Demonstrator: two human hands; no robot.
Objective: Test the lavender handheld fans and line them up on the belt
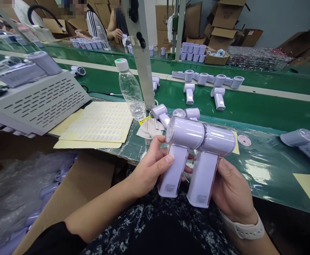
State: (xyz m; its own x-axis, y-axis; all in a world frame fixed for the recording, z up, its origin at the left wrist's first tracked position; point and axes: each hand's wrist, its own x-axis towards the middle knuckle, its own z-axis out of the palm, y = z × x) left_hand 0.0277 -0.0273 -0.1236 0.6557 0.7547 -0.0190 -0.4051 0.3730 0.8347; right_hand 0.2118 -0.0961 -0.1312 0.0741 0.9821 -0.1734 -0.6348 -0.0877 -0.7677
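I hold two lilac handheld fans, shaped like small hair dryers, side by side above my lap. Their round heads touch and both handles point down, with small print low on each handle. My left hand (pixel 152 168) is closed around the left fan (pixel 174 171), its thumb on the handle and some fingers hidden behind. Around the right fan (pixel 202 177) my right hand (pixel 233 189) is closed at the handle's outer edge; most of its fingers are out of sight. Just behind, several similar fans (pixel 160 112) lie on the green bench, beside a crumpled pale cloth (pixel 151 128).
A clear bottle (pixel 131 92) stands by a metal post (pixel 143 71). Left of it lie sticker sheets (pixel 102 124) and a slotted metal box (pixel 46 99). More fans (pixel 218 98) sit along the green conveyor (pixel 277 109). A carton (pixel 86 177) is at lower left. Co-workers (pixel 115 28) sit opposite.
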